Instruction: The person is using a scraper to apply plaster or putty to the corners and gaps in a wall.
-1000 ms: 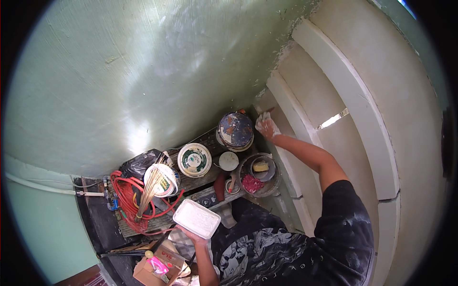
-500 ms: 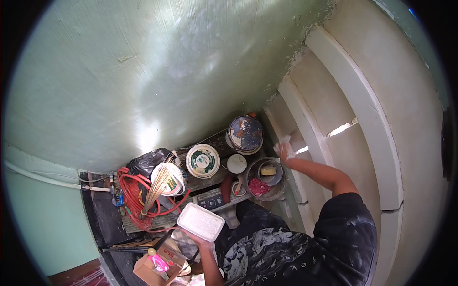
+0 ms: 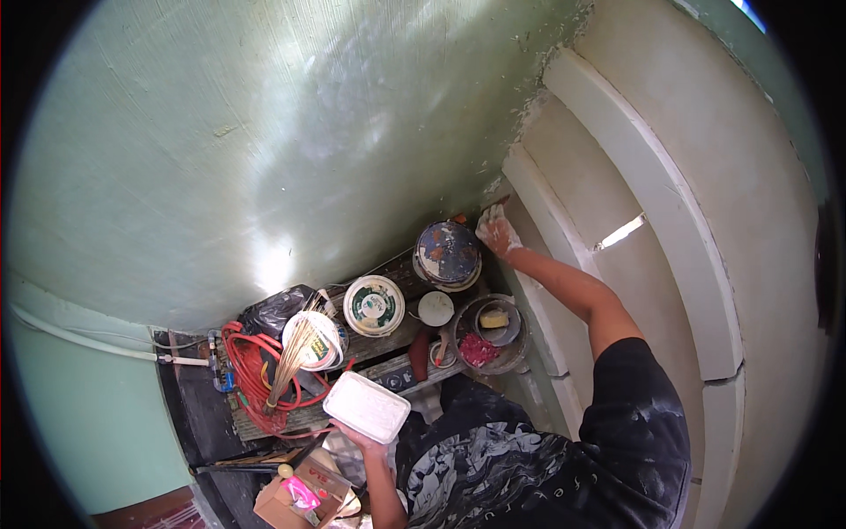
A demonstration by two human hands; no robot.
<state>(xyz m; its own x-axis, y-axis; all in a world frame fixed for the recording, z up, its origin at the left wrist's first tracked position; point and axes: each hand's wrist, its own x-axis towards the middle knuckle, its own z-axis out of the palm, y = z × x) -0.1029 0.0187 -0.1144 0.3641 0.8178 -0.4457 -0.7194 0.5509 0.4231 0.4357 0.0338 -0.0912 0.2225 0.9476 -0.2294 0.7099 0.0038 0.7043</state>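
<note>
My left hand (image 3: pixel 359 435) holds up a flat white rectangular tray of filler (image 3: pixel 366 406) from beneath, close to my body. My right hand (image 3: pixel 496 230) is stretched out to the foot of the white panelled surface (image 3: pixel 564 159), white with dried filler, its fingers closed on a small scraping tool whose tip touches the panel's edge; the tool is mostly hidden. Just left of that hand stands a paint-stained can with a dark lid (image 3: pixel 448 253).
On a low wooden bench (image 3: pixel 388 348) sit a white-lidded tub (image 3: pixel 374 305), a small white lid (image 3: pixel 435 309), a bucket with a yellow sponge and red cloth (image 3: pixel 492 331), a straw brush (image 3: pixel 298 353), red cable (image 3: pixel 247 370) and a black bag (image 3: pixel 278 309). A cardboard box (image 3: pixel 295 498) is below. Green wall behind.
My right hand dropped toward the bucket half a second ago, then reached back up to the panel's edge beside the stained can. The tray in my left hand stayed put.
</note>
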